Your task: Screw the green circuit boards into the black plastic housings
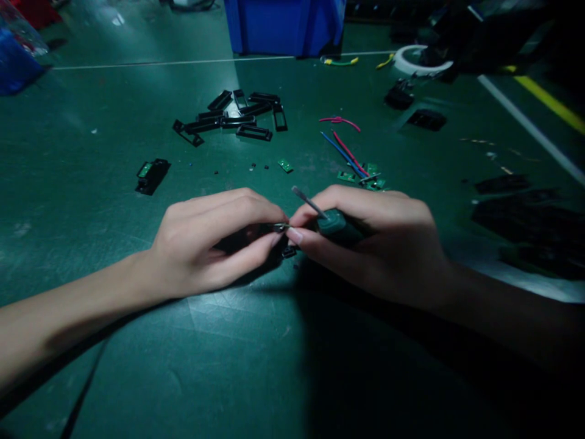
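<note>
So the left hand [210, 241] pinches a small part [280, 227] between both hands, and the right hand [384, 238] has fingertips closed at its end, screwdriver [337, 223] tucked in the palm. Probably midway: one black case [158, 174] already carries a green board [145, 169], but the loose frames [237, 122] look untouched.

The screwdriver [326, 217] has a dull metal blade [309, 202] and a plastic-looking handle [339, 226]. The counter [205, 366] is smooth, slightly glossy. The bin [286, 27] and the frames [237, 125] appear plastic.
</note>
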`<action>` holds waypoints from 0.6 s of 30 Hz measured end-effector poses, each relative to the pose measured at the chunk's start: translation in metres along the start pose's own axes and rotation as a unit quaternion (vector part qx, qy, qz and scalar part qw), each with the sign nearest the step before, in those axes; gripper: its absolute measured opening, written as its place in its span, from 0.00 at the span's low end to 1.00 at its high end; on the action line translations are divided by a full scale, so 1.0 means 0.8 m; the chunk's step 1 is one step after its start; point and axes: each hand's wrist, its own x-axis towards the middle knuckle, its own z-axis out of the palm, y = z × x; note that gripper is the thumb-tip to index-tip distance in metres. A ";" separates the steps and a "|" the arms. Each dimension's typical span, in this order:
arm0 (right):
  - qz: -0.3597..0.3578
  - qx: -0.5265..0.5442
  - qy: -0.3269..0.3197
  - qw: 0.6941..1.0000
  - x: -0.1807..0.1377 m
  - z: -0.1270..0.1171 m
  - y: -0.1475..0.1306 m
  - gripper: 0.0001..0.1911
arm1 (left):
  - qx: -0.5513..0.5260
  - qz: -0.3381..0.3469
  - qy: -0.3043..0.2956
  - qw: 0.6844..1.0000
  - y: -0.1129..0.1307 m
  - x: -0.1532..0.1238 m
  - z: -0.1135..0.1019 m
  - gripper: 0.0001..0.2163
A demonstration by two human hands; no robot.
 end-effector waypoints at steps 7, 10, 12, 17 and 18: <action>-0.008 0.016 -0.013 1.000 0.000 -0.001 0.004 0.05 | -0.026 -0.044 -0.002 0.999 0.002 0.002 -0.003 0.07; -0.010 0.023 -0.025 0.999 0.000 -0.002 0.006 0.05 | -0.058 -0.074 -0.008 0.996 0.002 0.003 -0.007 0.07; -0.006 0.030 -0.030 0.999 -0.001 -0.003 0.006 0.05 | -0.084 -0.094 -0.020 0.992 0.000 0.004 -0.009 0.08; -0.002 0.045 -0.035 0.998 -0.002 -0.002 0.006 0.05 | -0.121 -0.084 -0.059 0.987 -0.007 0.007 -0.010 0.09; -0.006 0.050 -0.036 0.998 -0.002 -0.002 0.006 0.05 | -0.124 -0.079 -0.066 0.987 -0.008 0.007 -0.010 0.09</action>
